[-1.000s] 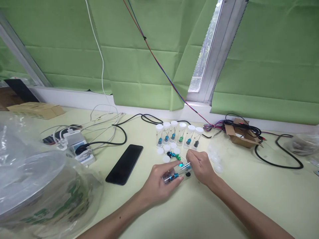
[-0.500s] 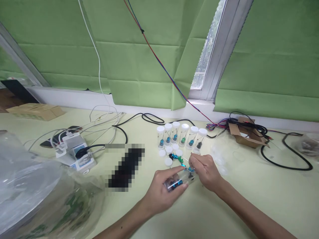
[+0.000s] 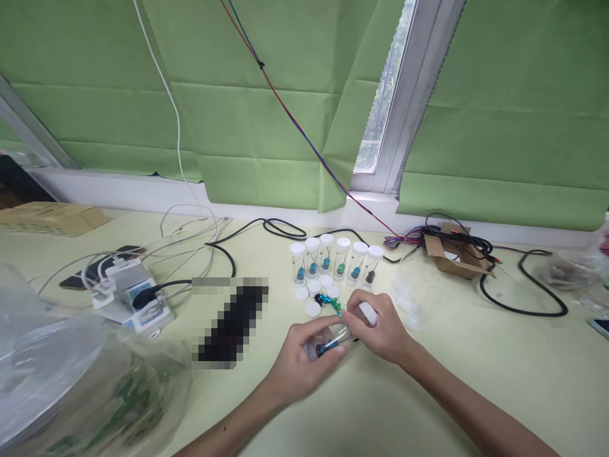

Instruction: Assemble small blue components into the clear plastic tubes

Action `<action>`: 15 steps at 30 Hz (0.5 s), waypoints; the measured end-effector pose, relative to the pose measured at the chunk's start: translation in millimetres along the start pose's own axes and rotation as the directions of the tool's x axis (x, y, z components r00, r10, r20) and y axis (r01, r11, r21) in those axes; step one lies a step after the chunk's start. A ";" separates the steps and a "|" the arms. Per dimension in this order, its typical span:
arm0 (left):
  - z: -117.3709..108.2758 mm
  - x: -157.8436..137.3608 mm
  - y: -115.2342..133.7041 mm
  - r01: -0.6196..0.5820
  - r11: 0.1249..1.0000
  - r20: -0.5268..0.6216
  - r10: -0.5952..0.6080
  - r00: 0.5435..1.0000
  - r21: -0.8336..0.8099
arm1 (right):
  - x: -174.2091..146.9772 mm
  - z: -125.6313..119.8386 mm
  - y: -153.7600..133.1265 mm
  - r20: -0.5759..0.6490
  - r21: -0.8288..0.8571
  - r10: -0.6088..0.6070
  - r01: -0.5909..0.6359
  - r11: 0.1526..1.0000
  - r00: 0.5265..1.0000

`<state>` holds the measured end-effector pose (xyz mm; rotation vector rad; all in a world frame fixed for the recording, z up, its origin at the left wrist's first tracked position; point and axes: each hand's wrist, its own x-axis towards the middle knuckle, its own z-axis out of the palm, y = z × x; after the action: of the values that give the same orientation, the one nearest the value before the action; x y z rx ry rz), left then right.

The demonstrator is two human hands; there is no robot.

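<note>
My left hand (image 3: 299,362) is closed around a clear plastic vial (image 3: 339,332), which lies tilted with its closed end toward the left palm. Inside the vial a small blue and dark piece (image 3: 326,346) shows. My right hand (image 3: 380,327) grips a white cap (image 3: 367,313) at the vial's far end, its fingers touching the vial; whether the cap is seated I cannot tell. Just beyond the hands lie small shiny blue, green and black pieces (image 3: 328,301), partly hidden by the right hand. Loose white caps (image 3: 313,310) lie beside them.
Several capped vials (image 3: 342,257) with coloured pieces stand in a row behind. A power strip (image 3: 147,301) with cables and a large plastic bag (image 3: 95,368) are on the left. An open cardboard box (image 3: 459,260) with wires and clear plastic pieces (image 3: 406,304) are on the right.
A white cap now shows in my right hand at the vial's end, where its fingers were pinching near a thin metal stem and a blue piece. The view has shifted slightly right.
</note>
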<state>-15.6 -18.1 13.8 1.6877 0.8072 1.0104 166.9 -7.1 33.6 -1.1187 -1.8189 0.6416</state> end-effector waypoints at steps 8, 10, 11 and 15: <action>-1.4 0.1 -3.5 -0.002 0.996 0.011 0.002 1.000 0.089 | 3.1 -4.8 -6.9 0.033 0.013 0.018 -0.019 1.000 0.999; -2.1 -0.3 -4.0 -0.021 0.993 0.012 0.020 1.000 0.113 | 3.4 -5.4 -8.1 0.053 0.030 0.024 -0.026 0.999 0.998; -2.5 -0.4 -3.9 -0.030 0.992 0.014 0.029 0.999 0.125 | 3.5 -5.7 -8.8 0.065 0.041 0.035 -0.037 0.998 0.997; -3.3 -1.1 -3.2 -0.064 0.980 0.017 0.062 0.998 0.187 | 3.5 -6.6 -12.7 0.111 0.095 0.078 -0.089 0.992 0.991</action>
<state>-19.2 -16.7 11.1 1.8883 0.8690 0.9914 166.5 -10.0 48.0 -1.1167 -1.8168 0.8470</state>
